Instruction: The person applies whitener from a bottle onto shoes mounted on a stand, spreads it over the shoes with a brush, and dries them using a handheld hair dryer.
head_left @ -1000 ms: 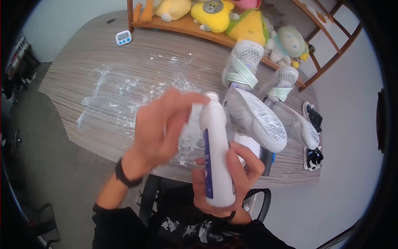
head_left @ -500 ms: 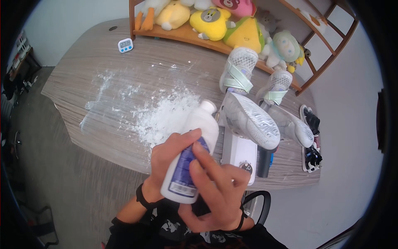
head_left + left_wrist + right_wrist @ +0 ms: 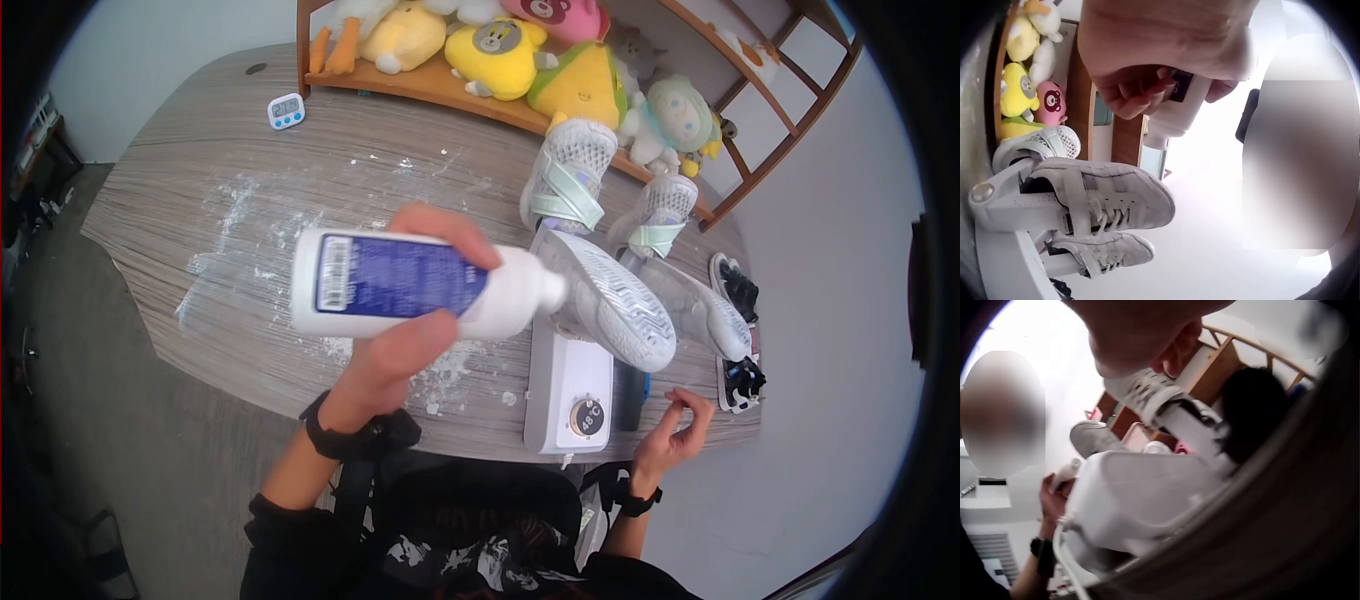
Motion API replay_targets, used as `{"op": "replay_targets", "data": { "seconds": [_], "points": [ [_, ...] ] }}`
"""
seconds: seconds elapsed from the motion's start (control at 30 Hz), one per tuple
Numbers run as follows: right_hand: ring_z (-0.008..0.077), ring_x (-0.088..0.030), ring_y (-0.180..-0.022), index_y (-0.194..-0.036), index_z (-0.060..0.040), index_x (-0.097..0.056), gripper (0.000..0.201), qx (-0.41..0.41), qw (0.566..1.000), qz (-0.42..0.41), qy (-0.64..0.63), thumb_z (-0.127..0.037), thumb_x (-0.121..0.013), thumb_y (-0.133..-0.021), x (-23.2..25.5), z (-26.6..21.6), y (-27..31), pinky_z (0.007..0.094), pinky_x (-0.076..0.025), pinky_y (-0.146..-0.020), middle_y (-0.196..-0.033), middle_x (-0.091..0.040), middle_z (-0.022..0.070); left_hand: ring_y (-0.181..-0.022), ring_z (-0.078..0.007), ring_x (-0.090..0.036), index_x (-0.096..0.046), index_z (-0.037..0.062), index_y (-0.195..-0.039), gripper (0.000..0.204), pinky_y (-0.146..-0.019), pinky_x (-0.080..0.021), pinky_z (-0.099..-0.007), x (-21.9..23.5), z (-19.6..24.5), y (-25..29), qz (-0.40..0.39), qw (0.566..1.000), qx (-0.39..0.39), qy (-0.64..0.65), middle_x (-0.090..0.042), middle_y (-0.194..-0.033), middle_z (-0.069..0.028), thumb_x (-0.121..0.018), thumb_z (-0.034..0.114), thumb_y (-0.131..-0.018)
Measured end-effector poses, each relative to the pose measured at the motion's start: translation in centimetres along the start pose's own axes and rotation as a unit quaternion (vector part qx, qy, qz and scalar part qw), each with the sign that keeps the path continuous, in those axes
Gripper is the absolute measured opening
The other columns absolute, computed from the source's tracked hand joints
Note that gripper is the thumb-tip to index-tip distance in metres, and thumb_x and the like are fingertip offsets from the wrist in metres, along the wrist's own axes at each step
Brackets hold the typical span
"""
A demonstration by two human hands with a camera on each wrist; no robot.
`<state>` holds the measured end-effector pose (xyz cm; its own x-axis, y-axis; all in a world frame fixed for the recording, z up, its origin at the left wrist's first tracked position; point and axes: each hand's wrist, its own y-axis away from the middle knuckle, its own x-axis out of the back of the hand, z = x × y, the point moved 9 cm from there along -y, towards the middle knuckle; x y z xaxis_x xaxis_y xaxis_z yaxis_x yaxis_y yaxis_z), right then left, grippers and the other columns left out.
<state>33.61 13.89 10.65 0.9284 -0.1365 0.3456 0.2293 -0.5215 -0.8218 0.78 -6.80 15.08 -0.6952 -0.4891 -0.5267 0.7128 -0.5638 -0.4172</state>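
My left hand grips a white bottle with a blue label, thumb in front and fingers over the far side. The bottle is held sideways above the table, its narrow top pointing right and overlapping a pale shoe in the head view. In the left wrist view, the bottle shows below the curled fingers. My right hand is off to the right with loosely bent fingers and holds nothing. It is nearest the white shoe dryer, whose round display reads 48°C. Pale strap shoes are mounted on the dryer's arms.
White residue is scattered over the wood-grain table. A small timer stands at the back left. Plush toys fill a wooden shelf behind. Black-and-white shoes sit at the right edge.
The right hand, which earlier held the bottle along with the left, has let go and moved right. The left hand has turned the bottle from upright to sideways, its top now pointing right.
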Motion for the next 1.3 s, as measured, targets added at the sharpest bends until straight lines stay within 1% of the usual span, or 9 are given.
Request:
{"op": "replay_targets", "data": {
  "seconds": [0.03,0.07,0.13,0.2,0.27,0.37,0.63,0.8,1.3],
  "points": [
    [0.0233,-0.058,-0.082,-0.096,-0.0012,-0.066,0.016,-0.033,0.993,-0.064,0.089,0.007,-0.055,-0.089,-0.9,1.8,0.0,0.0359,-0.047,-0.081,-0.086,-0.063,0.0095,-0.092,-0.0159,-0.055,-0.057,0.0049,-0.109,0.052,-0.08,-0.046,-0.0284,-0.8,0.1,-0.6,-0.027,1.0,-0.009,-0.004,-0.055,-0.104,-0.0065,-0.074,0.039,-0.073],
    [0.0233,-0.058,-0.082,-0.096,-0.0012,-0.066,0.016,-0.031,0.994,-0.063,0.089,0.007,-0.055,-0.089,-0.8,3.1,0.2,0.0359,-0.047,-0.081,-0.086,-0.063,0.0095,-0.092,-0.0159,-0.055,-0.057,0.0049,-0.109,0.052,-0.08,-0.046,-0.0284,-0.5,0.0,-0.8,-0.028,1.0,-0.011,-0.003,-0.055,-0.104,-0.0065,-0.074,0.039,-0.073],
    [0.0232,-0.06,-0.084,-0.097,0.0005,-0.066,0.015,-0.089,0.984,-0.102,0.116,0.006,-0.054,-0.09,-1.2,5.6,1.0,0.0349,-0.048,-0.08,-0.087,-0.064,0.0109,-0.087,-0.0133,-0.056,-0.057,0.0062,-0.11,0.053,-0.077,-0.045,-0.0265,-1.4,-0.6,-0.9,-0.104,0.994,-0.026,-0.026,-0.058,-0.101,-0.0068,-0.075,0.04,-0.072],
    [0.0242,-0.061,-0.085,-0.098,0.0004,-0.066,0.015,-0.125,0.978,-0.114,0.122,0.006,-0.054,-0.09,-1.4,6.2,1.3,0.035,-0.048,-0.08,-0.089,-0.064,0.0111,-0.084,-0.0125,-0.058,-0.057,0.0082,-0.109,0.053,-0.075,-0.046,-0.0262,-1.3,-1.3,-0.8,-0.103,0.995,-0.001,-0.012,-0.06,-0.097,-0.0061,-0.076,0.041,-0.072],
    [0.0253,-0.061,-0.085,-0.098,0.0002,-0.066,0.015,-0.161,0.97,-0.126,0.129,0.005,-0.055,-0.09,-2.0,6.3,1.2,0.0352,-0.048,-0.08,-0.091,-0.065,0.0113,-0.101,-0.0142,-0.055,-0.061,0.0084,-0.116,0.049,-0.092,-0.043,-0.0286,-1.2,-2.4,-0.3,-0.174,0.984,0.019,0.028,-0.058,-0.113,-0.0055,-0.073,0.031,-0.074],
    [0.0272,-0.061,-0.087,-0.101,0.0,-0.066,0.012,-0.083,0.973,-0.157,0.145,0.001,-0.056,-0.093,-3.3,5.0,0.9,0.0362,-0.049,-0.081,-0.098,-0.064,0.0126,-0.102,-0.0146,-0.056,-0.062,0.0099,-0.115,0.049,-0.092,-0.043,-0.0291,-0.9,-3.2,0.2,-0.169,0.985,0.027,0.024,-0.058,-0.111,-0.0048,-0.074,0.033,-0.073],
    [0.0274,-0.061,-0.086,-0.1,0.0002,-0.066,0.012,-0.089,0.971,-0.17,0.141,-0.002,-0.055,-0.097,-3.6,5.5,1.0,0.0362,-0.048,-0.08,-0.095,-0.063,0.0125,-0.102,-0.0142,-0.056,-0.062,0.0093,-0.115,0.049,-0.091,-0.043,-0.0281,-0.5,-3.2,0.0,-0.164,0.985,0.005,0.05,-0.059,-0.111,-0.0043,-0.076,0.031,-0.074],
    [0.0273,-0.06,-0.084,-0.1,0.0009,-0.066,0.012,-0.102,0.967,-0.185,0.146,-0.004,-0.055,-0.097,-3.9,5.6,1.0,0.0361,-0.048,-0.079,-0.094,-0.062,0.0129,-0.1,-0.014,-0.055,-0.062,0.0081,-0.118,0.047,-0.089,-0.044,-0.0283,-1.0,-3.4,0.4,-0.196,0.98,-0.029,-0.002,-0.059,-0.113,-0.0056,-0.073,0.025,-0.076],
    [0.0305,-0.062,-0.088,-0.099,0.0007,-0.065,0.012,-0.104,0.966,-0.201,0.122,-0.006,-0.055,-0.098,-4.3,5.6,1.0,0.0369,-0.048,-0.082,-0.094,-0.062,0.0134,-0.099,-0.0146,-0.055,-0.061,0.0099,-0.12,0.049,-0.086,-0.046,-0.0297,-0.2,-3.4,0.6,-0.189,0.98,-0.046,-0.043,-0.058,-0.112,-0.006,-0.074,0.026,-0.075]
  ]
}}
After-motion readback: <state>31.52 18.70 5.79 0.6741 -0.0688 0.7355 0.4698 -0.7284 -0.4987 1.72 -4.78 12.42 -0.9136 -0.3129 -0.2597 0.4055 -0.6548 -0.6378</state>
